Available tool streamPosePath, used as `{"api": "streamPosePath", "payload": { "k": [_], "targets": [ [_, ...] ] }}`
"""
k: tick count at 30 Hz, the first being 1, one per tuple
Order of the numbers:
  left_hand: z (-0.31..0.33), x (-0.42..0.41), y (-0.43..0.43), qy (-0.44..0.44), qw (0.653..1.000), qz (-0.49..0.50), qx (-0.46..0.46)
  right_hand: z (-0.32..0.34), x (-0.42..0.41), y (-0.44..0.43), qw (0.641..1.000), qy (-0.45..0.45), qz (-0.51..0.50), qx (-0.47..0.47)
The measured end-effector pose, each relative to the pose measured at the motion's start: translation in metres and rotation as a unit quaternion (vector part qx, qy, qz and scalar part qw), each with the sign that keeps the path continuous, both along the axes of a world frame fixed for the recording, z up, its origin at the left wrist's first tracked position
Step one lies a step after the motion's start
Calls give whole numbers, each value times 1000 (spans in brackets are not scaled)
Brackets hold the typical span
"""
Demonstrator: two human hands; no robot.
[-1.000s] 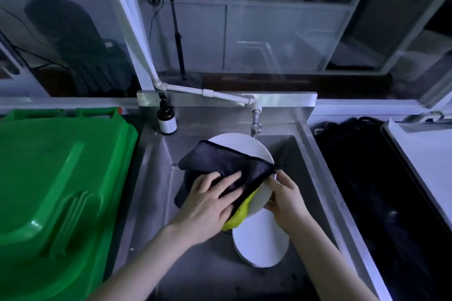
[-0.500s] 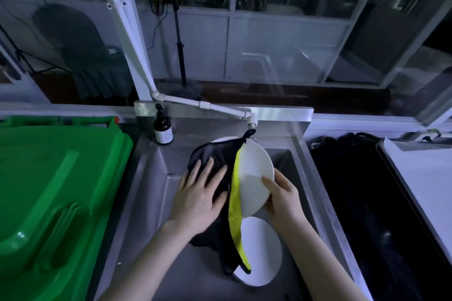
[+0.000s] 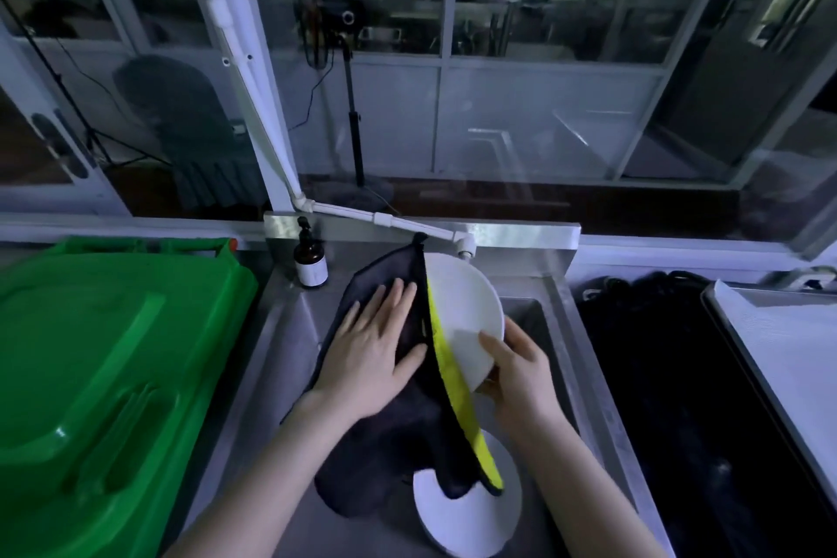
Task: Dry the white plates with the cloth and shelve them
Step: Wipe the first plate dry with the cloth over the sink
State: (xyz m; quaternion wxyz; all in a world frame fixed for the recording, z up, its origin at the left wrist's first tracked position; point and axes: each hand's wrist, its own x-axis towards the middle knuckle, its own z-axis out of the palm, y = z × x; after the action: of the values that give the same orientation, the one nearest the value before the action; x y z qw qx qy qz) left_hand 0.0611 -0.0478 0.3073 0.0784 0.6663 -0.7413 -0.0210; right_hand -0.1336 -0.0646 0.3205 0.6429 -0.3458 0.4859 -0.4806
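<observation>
Over the steel sink point(image 3: 290, 331) I hold a white plate point(image 3: 466, 308) tilted on edge. My right hand point(image 3: 516, 372) grips its lower right rim with thumb on the face. A dark cloth with a yellow-green underside point(image 3: 407, 430) drapes over the plate's left half and hangs down into the basin. My left hand point(image 3: 376, 353) presses flat on the cloth with fingers spread. A second white plate point(image 3: 466, 521) lies flat in the basin below, partly covered by the cloth's hanging end.
A green bin lid point(image 3: 104, 376) fills the left side. A brown pump bottle point(image 3: 310, 263) stands at the sink's back left corner. A white tap pipe point(image 3: 385, 220) ends just above the plate. A black surface point(image 3: 679, 399) and white tray point(image 3: 788, 353) lie to the right.
The cloth was bunched across the plate; it now hangs long over the plate's left half. My left hand moved up and flattened on it. The view shifted upward.
</observation>
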Motion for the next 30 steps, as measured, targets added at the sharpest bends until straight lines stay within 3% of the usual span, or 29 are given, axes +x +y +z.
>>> {"api": "streamPosePath", "payload": {
  "k": [4, 8, 13, 18, 22, 26, 30],
  "targets": [
    [-1, -13, 32, -5, 999, -38, -21, 7, -13, -7, 999, -20, -25, -12],
    [-9, -51, 33, 40, 995, -93, -13, -1, -9, 9, 1000, -3, 26, -9],
    [-3, -40, -5, -7, 998, -66, -18, -5, -8, 20, 998, -10, 59, -10],
    [5, -11, -4, -21, 999, -43, -27, 16, -27, 3, 999, -16, 21, -41],
    [-3, -31, 29, 17, 995, -97, -16, 24, -32, -8, 998, -18, -8, -52],
    [0, -53, 28, 80, 988, -120, -49, 20, -24, -1, 998, -25, 35, -54],
    [18, -45, -2, 36, 993, -90, -62, 9, -12, 12, 997, -15, 68, -41]
  ]
}}
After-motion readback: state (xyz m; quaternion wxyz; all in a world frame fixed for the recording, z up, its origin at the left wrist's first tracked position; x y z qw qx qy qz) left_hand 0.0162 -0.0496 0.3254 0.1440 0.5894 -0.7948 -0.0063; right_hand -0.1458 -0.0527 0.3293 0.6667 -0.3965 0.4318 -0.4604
